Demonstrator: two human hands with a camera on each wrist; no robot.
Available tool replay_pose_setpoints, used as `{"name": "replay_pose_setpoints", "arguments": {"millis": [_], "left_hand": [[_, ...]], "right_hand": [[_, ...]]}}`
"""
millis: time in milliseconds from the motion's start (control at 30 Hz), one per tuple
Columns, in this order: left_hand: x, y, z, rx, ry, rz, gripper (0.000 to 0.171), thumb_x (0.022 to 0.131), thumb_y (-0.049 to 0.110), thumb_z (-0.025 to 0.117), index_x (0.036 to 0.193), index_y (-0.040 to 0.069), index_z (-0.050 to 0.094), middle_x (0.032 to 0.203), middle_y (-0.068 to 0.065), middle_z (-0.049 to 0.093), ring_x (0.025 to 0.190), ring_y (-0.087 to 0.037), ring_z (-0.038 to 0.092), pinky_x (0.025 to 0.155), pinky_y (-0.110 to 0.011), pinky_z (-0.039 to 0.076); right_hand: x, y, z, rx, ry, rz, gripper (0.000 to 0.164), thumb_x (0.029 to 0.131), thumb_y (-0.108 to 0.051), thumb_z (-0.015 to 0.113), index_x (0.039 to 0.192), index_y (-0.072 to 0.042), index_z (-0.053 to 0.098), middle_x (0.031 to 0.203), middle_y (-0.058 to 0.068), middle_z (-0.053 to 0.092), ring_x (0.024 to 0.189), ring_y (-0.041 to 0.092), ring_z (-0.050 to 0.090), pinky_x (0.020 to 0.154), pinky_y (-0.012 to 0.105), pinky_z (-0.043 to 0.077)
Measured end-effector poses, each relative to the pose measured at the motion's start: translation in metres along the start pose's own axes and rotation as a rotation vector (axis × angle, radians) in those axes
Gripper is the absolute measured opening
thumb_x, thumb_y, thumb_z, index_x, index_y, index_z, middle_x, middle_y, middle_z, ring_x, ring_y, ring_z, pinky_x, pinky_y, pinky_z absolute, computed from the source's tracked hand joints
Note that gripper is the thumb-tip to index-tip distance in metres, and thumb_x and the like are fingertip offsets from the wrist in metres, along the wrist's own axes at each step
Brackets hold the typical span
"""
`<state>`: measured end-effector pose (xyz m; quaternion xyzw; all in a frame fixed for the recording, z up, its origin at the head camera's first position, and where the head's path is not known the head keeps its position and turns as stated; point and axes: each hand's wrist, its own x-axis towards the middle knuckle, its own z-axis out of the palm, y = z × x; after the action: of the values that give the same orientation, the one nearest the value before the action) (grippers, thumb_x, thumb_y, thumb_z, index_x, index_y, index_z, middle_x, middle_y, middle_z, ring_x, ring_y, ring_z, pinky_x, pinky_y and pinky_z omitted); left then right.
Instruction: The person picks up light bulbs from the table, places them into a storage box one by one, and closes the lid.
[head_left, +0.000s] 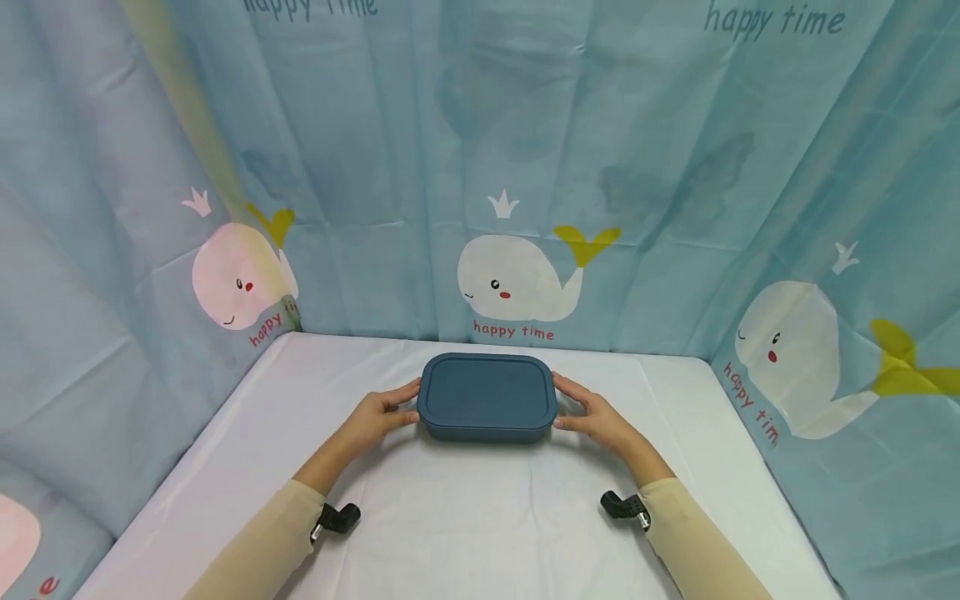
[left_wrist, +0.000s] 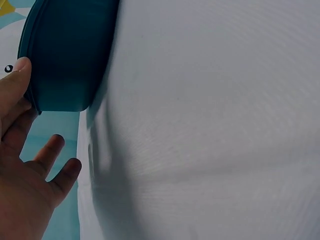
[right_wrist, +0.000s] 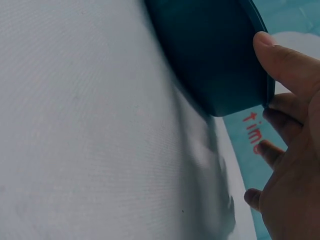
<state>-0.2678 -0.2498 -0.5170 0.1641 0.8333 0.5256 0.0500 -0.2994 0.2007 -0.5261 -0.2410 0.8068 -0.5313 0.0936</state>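
Observation:
A dark blue rectangular lunch box (head_left: pixel 487 392) with rounded corners and its lid on sits at the back middle of the white table. My left hand (head_left: pixel 382 414) grips its left end, and my right hand (head_left: pixel 596 417) grips the right end. In the left wrist view, thumb and forefinger of the left hand (left_wrist: pixel 25 165) pinch the lid's rim at the box (left_wrist: pixel 70 60), while two other fingers stay apart from it. The right wrist view has the right hand (right_wrist: pixel 290 150) likewise at the rim of the box (right_wrist: pixel 215 55). What is inside the box is hidden.
A white cloth (head_left: pixel 480 517) covers the table. Light blue curtains (head_left: pixel 405 167) with printed whales hang behind it and along both sides, close to the table's edges. Small black devices are strapped at the left wrist (head_left: pixel 337 518) and the right wrist (head_left: pixel 624 505).

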Motion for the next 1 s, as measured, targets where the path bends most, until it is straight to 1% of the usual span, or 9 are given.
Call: {"name": "replay_pose_setpoints", "arguments": {"millis": [200,333,400,600,767,867,1000], "left_hand": [[0.001,0.0,-0.004,0.044,-0.016,-0.017,0.067,0.09,0.032,0.08,0.149,0.018,0.054,0.159,0.008,0.043,0.151,-0.023,0.033,0.121,-0.055,0.031],[0.0,0.0,-0.004,0.062,-0.024,-0.014,0.067,0.09,0.033,0.079,0.15,0.018,0.053,0.16,0.008,0.043,0.152,-0.022,0.033,0.121,-0.056,0.032],[-0.001,-0.001,-0.003,0.07,-0.022,-0.022,0.067,0.091,0.034,0.079,0.15,0.018,0.053,0.159,0.01,0.043,0.151,-0.022,0.033,0.12,-0.055,0.034],[-0.005,-0.003,0.001,0.085,0.012,-0.03,0.065,0.091,0.035,0.077,0.149,0.017,0.053,0.158,0.009,0.044,0.15,-0.022,0.036,0.119,-0.055,0.036],[-0.009,0.003,0.005,0.125,0.056,-0.03,0.062,0.092,0.036,0.077,0.148,0.019,0.056,0.157,0.008,0.047,0.149,-0.023,0.039,0.118,-0.056,0.038],[-0.013,0.008,0.007,0.147,0.079,-0.036,0.059,0.092,0.035,0.077,0.146,0.02,0.059,0.154,0.009,0.051,0.148,-0.023,0.041,0.117,-0.055,0.04],[-0.019,0.012,0.009,0.179,0.092,-0.031,0.054,0.093,0.031,0.077,0.144,0.021,0.062,0.151,0.008,0.054,0.146,-0.025,0.044,0.115,-0.055,0.042]], "right_hand": [[-0.002,-0.004,0.001,-0.103,0.001,0.047,0.093,0.085,-0.033,0.085,0.162,-0.023,0.034,0.169,-0.004,0.027,0.159,0.031,0.011,0.126,0.062,0.012],[-0.003,-0.006,0.002,-0.132,0.012,0.055,0.092,0.085,-0.035,0.085,0.162,-0.023,0.034,0.169,-0.003,0.028,0.159,0.032,0.011,0.126,0.063,0.011],[-0.004,-0.007,0.002,-0.145,0.01,0.047,0.091,0.086,-0.035,0.084,0.161,-0.022,0.035,0.169,-0.002,0.027,0.159,0.033,0.011,0.125,0.065,0.01],[-0.004,-0.011,0.002,-0.186,0.01,0.004,0.085,0.088,-0.032,0.082,0.159,-0.014,0.039,0.168,0.004,0.03,0.157,0.038,0.014,0.124,0.067,0.011],[-0.006,-0.014,0.002,-0.23,0.029,0.019,0.084,0.088,-0.038,0.081,0.158,-0.014,0.041,0.167,0.003,0.033,0.157,0.036,0.018,0.124,0.065,0.016],[-0.01,-0.016,0.003,-0.256,0.057,0.03,0.08,0.089,-0.041,0.08,0.157,-0.015,0.045,0.165,0.002,0.037,0.156,0.035,0.022,0.124,0.064,0.02],[-0.018,-0.02,0.005,-0.32,0.1,-0.002,0.07,0.092,-0.036,0.078,0.152,-0.013,0.051,0.16,0.004,0.045,0.153,0.036,0.03,0.121,0.064,0.026]]}}
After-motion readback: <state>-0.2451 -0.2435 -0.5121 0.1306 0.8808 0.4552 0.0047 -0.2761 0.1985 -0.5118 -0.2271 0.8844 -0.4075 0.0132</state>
